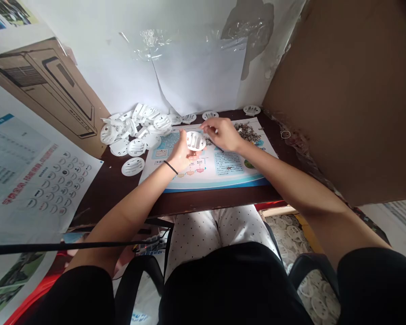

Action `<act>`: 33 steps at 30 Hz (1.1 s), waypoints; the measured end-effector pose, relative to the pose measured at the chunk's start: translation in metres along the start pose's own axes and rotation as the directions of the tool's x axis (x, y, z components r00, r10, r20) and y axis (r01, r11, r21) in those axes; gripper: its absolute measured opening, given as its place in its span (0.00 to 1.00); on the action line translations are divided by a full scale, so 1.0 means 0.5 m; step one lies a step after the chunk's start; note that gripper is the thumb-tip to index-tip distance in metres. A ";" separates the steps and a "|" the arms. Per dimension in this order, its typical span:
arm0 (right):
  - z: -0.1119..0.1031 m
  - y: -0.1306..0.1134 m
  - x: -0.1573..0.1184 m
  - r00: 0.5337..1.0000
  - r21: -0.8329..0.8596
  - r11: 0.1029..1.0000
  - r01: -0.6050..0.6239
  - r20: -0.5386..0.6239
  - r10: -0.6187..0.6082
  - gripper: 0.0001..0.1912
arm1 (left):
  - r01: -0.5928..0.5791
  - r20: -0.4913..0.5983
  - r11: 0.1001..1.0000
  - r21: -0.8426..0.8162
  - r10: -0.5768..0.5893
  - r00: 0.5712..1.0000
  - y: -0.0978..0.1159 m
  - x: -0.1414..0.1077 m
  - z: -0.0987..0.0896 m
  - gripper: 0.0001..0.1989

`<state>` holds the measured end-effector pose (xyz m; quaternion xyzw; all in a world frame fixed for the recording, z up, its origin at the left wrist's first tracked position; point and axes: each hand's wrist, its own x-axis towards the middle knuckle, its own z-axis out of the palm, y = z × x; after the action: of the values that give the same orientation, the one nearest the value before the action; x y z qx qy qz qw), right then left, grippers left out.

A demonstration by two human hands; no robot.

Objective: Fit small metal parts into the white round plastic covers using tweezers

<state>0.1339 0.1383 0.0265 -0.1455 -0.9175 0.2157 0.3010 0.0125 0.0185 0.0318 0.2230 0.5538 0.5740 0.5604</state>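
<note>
A round white plastic piece (196, 141) with slots is held up in my left hand (182, 155), thumb and fingers around its left and lower edge. Just to the right of it is my right hand (222, 134), its fingers bent and drawn together near the piece's upper right. Whatever sits between those fingertips is too small to make out. Under both hands lies a printed sheet (189, 178). A heap of small metal parts (248, 132) is on the sheet, behind my right wrist, and a few more lie close below my right hand.
White round pieces (137, 147) are piled at the back left of the dark table (122, 194); several more stand along the back edge. Cardboard (345, 99) walls the right side, a printed box (54, 90) the left. More white pieces (320, 289) lie below at the right.
</note>
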 end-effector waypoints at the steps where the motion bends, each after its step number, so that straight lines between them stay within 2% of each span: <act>1: -0.012 0.003 0.001 0.999 -0.050 0.998 -0.042 -0.031 0.041 0.16 | -0.013 0.003 1.000 -0.009 0.013 1.000 0.006 0.002 -0.006 0.34; 3: -0.032 0.008 0.001 0.988 -0.201 0.968 -0.149 0.015 0.156 0.12 | -0.031 -0.025 0.999 -0.026 0.030 0.999 0.014 0.005 -0.017 0.33; 6: -0.041 0.014 -0.004 0.923 -0.365 0.898 -0.244 0.197 0.331 0.10 | 0.002 -0.051 0.998 -0.069 -0.005 0.999 0.021 0.008 -0.028 0.31; 8: -0.029 0.016 -0.007 0.899 -0.401 0.888 -0.225 0.266 0.347 0.09 | 0.018 -0.047 0.994 -0.106 -0.023 0.999 0.023 0.008 -0.031 0.29; 10: -0.010 0.015 -0.007 0.895 -0.425 0.884 -0.194 0.292 0.336 0.09 | 0.031 -0.039 0.990 -0.137 -0.037 0.999 0.024 0.008 -0.032 0.27; 13: 0.007 0.007 -0.004 0.867 -0.458 0.858 -0.234 0.302 0.397 0.07 | 0.044 -0.027 0.987 -0.152 -0.049 0.998 0.024 0.005 -0.031 0.28; 15: 0.001 0.001 -0.001 0.840 -0.451 0.837 -0.308 0.283 0.462 0.09 | 0.060 -0.002 0.985 -0.159 -0.061 0.998 0.025 0.001 -0.029 0.29; 16: -0.006 -0.002 0.000 0.843 -0.427 0.837 -0.341 0.254 0.474 0.09 | 0.075 0.021 0.982 -0.173 -0.072 0.997 0.025 -0.002 -0.028 0.29; 17: -0.013 -0.004 0.001 0.865 -0.384 0.848 -0.366 0.197 0.462 0.09 | 0.094 0.049 0.976 -0.194 -0.086 0.995 0.026 -0.005 -0.027 0.28; 19: -0.023 -0.006 0.002 0.927 -0.233 0.902 -0.363 0.009 0.376 0.07 | 0.141 0.121 0.958 -0.250 -0.114 0.986 0.025 -0.010 -0.026 0.28; 21: -0.018 -0.008 0.001 0.941 -0.024 0.953 -0.303 -0.168 0.295 0.10 | 0.201 0.197 0.934 -0.295 -0.146 0.969 0.022 -0.011 -0.025 0.29; 22: -0.009 -0.010 0.000 0.935 0.074 0.958 -0.276 -0.213 0.285 0.14 | 0.232 0.233 0.922 -0.309 -0.163 0.959 0.020 -0.011 -0.025 0.30; 24: 0.019 -0.015 -0.004 0.926 0.196 0.943 -0.268 -0.220 0.308 0.21 | 0.281 0.288 0.903 -0.324 -0.189 0.939 0.015 -0.008 -0.024 0.31; 28: 0.070 -0.023 -0.017 0.929 0.226 0.939 -0.259 -0.206 0.306 0.25 | 0.307 0.276 0.903 -0.300 -0.226 0.934 0.007 -0.004 -0.019 0.29; 30: 0.080 -0.024 -0.022 0.937 0.215 0.944 -0.252 -0.188 0.293 0.26 | 0.306 0.263 0.912 -0.273 -0.235 0.936 0.005 -0.002 -0.017 0.28; 33: 0.082 -0.021 -0.028 0.941 0.229 0.938 -0.261 -0.158 0.301 0.27 | 0.299 0.306 0.926 -0.232 -0.222 0.926 -0.001 0.002 -0.018 0.28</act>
<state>0.1182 0.1109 -0.0048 -0.2638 -0.8269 0.3350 0.3667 0.0047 0.0158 0.0283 0.1440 0.4108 0.5284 0.7289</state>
